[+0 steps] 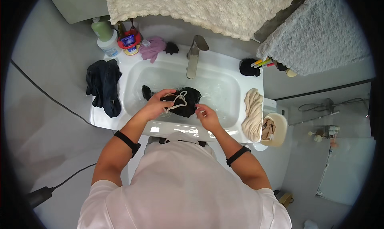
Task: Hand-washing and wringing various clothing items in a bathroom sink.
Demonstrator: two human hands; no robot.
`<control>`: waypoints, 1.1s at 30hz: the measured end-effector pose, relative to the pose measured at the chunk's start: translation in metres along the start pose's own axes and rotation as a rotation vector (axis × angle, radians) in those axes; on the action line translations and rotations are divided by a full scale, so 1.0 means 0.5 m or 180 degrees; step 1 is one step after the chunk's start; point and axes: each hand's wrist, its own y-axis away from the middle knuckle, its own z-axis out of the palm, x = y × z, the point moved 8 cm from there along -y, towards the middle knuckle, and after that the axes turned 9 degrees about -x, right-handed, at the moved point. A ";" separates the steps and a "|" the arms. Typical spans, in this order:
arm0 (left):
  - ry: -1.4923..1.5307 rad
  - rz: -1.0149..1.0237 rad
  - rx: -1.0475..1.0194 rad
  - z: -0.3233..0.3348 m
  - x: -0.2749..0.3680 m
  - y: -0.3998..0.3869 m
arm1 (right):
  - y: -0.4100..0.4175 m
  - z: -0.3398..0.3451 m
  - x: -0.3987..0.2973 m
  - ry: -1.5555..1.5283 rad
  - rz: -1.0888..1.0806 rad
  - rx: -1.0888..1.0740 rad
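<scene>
A black cloth garment (187, 107) lies bunched in the water of a white washbasin (228, 91). A pale drawstring (182, 98) loops across its top. My left hand (159, 104) grips the garment's left part, thumb and fingers around the fabric beside the cord. At the garment's right edge, my right hand (207, 116) pinches the cloth between curled fingers. Another dark piece of fabric (146, 93) pokes out of the water left of my left hand; whether it belongs to the same garment is hidden. The metal faucet (194, 56) stands behind the garment.
Dark folded clothing (105, 88) lies on the basin's left ledge, a twisted cream cloth (253, 115) on the right. Purple fabric (153, 48), a green pump bottle (102, 29) and a white tub (109, 46) line the back. Towels (204, 10) hang overhead. A beige bucket (279, 131) holds clothing.
</scene>
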 end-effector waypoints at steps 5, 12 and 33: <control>0.0775 0.0297 -0.0420 0.020 0.038 0.026 | -0.048 0.039 -0.113 0.2033 -0.1298 0.0624; 0.1156 -0.0594 0.1388 -0.137 -0.026 0.062 | -0.109 0.084 -0.068 0.1298 -0.0559 0.0018; -0.1045 -0.1982 0.0133 -0.034 -0.151 -0.032 | 0.112 0.074 -0.142 0.2499 -0.2037 -0.0258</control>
